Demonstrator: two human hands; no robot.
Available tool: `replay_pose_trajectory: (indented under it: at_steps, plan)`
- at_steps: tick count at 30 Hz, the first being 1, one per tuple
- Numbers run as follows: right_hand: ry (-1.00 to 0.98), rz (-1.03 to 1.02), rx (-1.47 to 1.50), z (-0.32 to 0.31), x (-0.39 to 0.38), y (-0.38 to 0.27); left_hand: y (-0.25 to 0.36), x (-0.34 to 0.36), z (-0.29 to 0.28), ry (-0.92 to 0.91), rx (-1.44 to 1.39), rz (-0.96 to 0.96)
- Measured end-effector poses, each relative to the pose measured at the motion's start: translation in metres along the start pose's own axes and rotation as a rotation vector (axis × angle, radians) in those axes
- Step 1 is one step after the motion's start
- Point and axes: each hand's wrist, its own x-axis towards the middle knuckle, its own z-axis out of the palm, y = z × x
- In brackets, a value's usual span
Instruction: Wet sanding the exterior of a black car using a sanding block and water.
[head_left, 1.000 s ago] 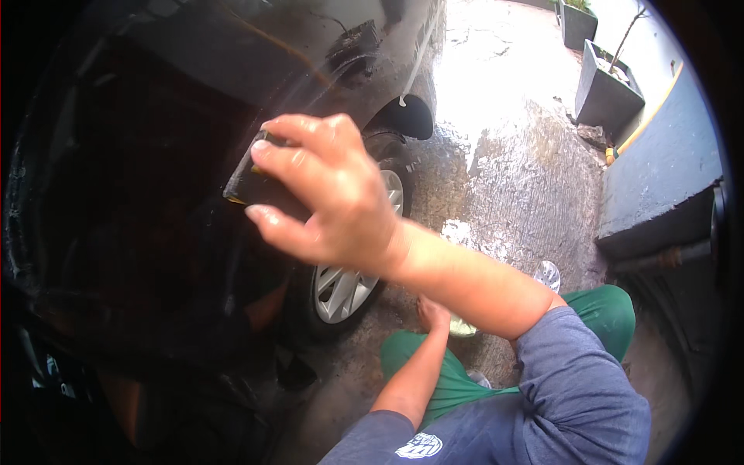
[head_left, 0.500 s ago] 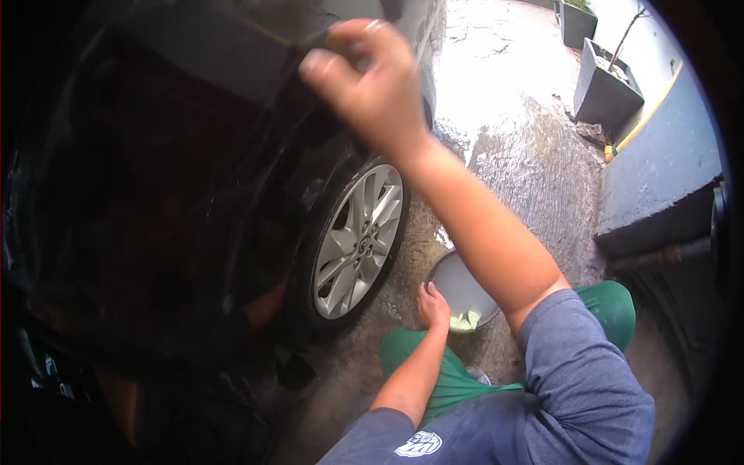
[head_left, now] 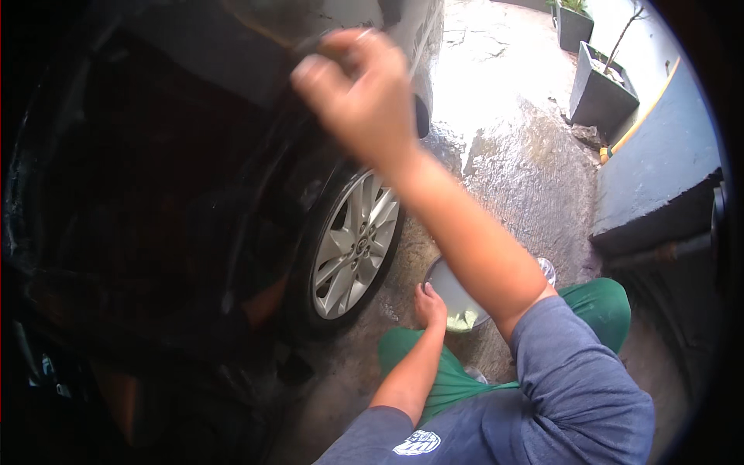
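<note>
My right hand (head_left: 356,97) is raised at the upper side of a dark, glossy car (head_left: 178,155), its arm stretched across the view. Its fingers are curled and smeared by motion; a dark bit shows at the fingertips, but I cannot make out what it is. Low down, my left hand (head_left: 431,306) is closed at the left rim of a round bucket (head_left: 449,291) between my knees. Whitish, cloudy water fills it, and a pale yellow-green cloth (head_left: 463,320) lies at its near edge. My right forearm hides the bucket's right part.
The car's wheel (head_left: 356,246), with a silver spoked rim, stands left of the bucket. Wet concrete floor (head_left: 519,178) stretches ahead. On the right are a low grey wall (head_left: 659,170), a yellow hose (head_left: 612,151) and dark square planters (head_left: 604,89). A shiny clear object (head_left: 547,270) sits beyond my right arm.
My right hand has shifted slightly left and down along the car. The shiny clear object has come into sight past my right arm. My left hand stays at the bucket's rim.
</note>
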Motion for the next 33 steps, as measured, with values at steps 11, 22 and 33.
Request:
replay_pose_trajectory:
  at_steps: [11, 22, 33]
  plan:
    - [0.059, 0.019, 0.054, -0.007, 0.014, 0.028, 0.005, -0.007, -0.001, -0.02, 0.027, -0.026]
    - [0.003, 0.106, 0.102, -0.007, 0.023, 0.035, 0.005, -0.008, 0.0, 0.035, 0.017, -0.007]
    - [-0.161, 0.305, 0.003, -0.043, 0.024, 0.066, 0.007, -0.003, -0.001, 0.014, -0.039, -0.005]
